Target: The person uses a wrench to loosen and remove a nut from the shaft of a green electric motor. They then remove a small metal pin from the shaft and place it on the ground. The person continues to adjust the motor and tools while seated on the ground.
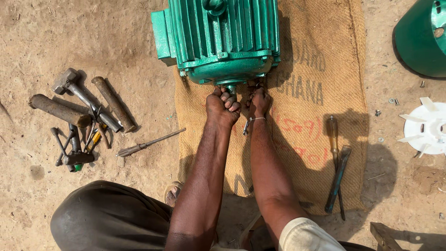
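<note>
A green finned electric motor [223, 37] lies on a burlap sack [297, 139] spread over the dirt. My left hand [222, 106] is clenched in a fist around the short shaft stub [231, 89] sticking out of the motor's end cover. Right beside it, my right hand [258, 101] presses against the lower edge of the end cover with its fingers curled; a thin bracelet and a small metal piece [246, 126] show at the wrist. Whether the right hand holds that piece or a tool is hidden.
Left on the dirt lie a hammer [79, 90], two metal pipes [114, 103], several small tools [76, 146] and a long screwdriver [148, 143]. On the sack's right lie a screwdriver [331, 139] and a dark flat tool [338, 179]. A green fan cover [420, 39] and white fan [425, 128] sit far right.
</note>
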